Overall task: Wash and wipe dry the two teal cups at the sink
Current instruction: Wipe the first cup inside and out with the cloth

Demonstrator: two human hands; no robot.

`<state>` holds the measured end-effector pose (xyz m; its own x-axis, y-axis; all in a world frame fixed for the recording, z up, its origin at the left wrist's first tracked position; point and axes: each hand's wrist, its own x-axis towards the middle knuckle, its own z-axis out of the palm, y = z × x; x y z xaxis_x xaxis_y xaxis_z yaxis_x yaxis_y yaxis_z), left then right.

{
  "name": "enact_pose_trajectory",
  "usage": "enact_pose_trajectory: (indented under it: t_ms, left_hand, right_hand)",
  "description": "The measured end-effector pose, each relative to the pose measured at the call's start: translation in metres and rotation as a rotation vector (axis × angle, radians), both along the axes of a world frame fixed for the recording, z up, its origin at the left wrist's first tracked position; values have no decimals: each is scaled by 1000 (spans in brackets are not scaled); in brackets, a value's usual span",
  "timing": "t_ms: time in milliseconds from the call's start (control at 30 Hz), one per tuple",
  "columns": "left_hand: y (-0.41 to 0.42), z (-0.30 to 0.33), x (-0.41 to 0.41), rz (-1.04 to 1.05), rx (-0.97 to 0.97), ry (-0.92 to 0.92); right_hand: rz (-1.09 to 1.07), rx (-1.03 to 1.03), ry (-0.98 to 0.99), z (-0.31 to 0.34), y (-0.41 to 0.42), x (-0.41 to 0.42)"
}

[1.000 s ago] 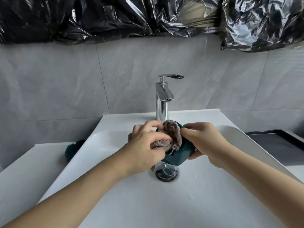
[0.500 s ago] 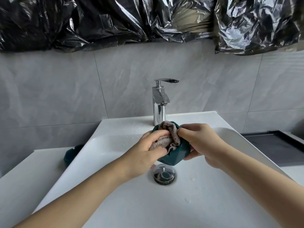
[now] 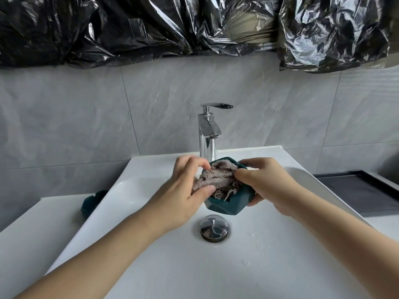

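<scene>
White counter (image 3: 32,229) bearing white sink (image 3: 151,169), second teal cup (image 3: 91,202) alongside.

Two bare forearms reach in from the lower corners, no sleeves in view; the left hand (image 3: 183,192) and right hand (image 3: 271,186) wear no gloves, rings or watch

The scene is evenly lit by soft daylight; glare is thrown off the black plastic sheeting (image 3: 151,29) and chrome faucet (image 3: 208,130). Edges are bowed by wide-angle distortion.
</scene>
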<state>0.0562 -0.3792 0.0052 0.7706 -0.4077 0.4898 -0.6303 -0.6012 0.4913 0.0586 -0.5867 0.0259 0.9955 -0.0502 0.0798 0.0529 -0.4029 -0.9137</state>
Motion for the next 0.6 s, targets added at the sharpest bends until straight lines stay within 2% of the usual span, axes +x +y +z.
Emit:
enact_pose_trajectory:
  t_ms: [67, 100, 167, 267, 400, 500, 600]
  left_hand:
    - [5, 5, 4, -34, 110, -238]
    - [7, 6, 6, -86, 150, -293]
    - [10, 4, 8, -169, 209, -240]
    - [14, 0, 4, -170, 299, -69]
    - [13, 2, 1, -128, 502, -118]
    - [9, -1, 3, -117, 514, -134]
    - [6, -8, 7, -141, 442, -105]
  right_hand:
    - [5, -38, -24, 1, -1, -1]
    - [10, -58, -27, 1, 0, -1]
    - [20, -102, -26, 1, 1, -3]
    - [19, -177, -17, 1, 0, -4]
    - [0, -208, -37, 3, -4, -3]
    - [3, -233, -26, 3, -3, -4]
    - [-17, -219, -17, 1, -4, -2]
